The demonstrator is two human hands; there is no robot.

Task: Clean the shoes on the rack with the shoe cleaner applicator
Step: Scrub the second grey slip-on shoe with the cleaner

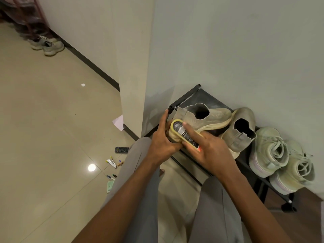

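A beige knit slip-on shoe point(212, 115) is tipped on its side at the left end of the black shoe rack point(191, 98). My left hand point(162, 143) grips the shoe's near end, with its forefinger reaching up toward the rack's corner post. My right hand point(213, 152) holds the yellow-rimmed shoe cleaner applicator point(181, 131), fingers lying along its labelled back, and presses it against the shoe by the sole edge. The matching beige shoe point(242, 135) leans beside it. Two pale green lace-up sneakers point(270, 152) stand further right on the rack.
The rack stands against a white wall beside a projecting wall corner point(133, 85). A remote point(121, 149), pens point(112, 163) and a paper slip lie on the tiled floor to my left. Another pair of sneakers point(48, 46) sits far back left. My knees are below the hands.
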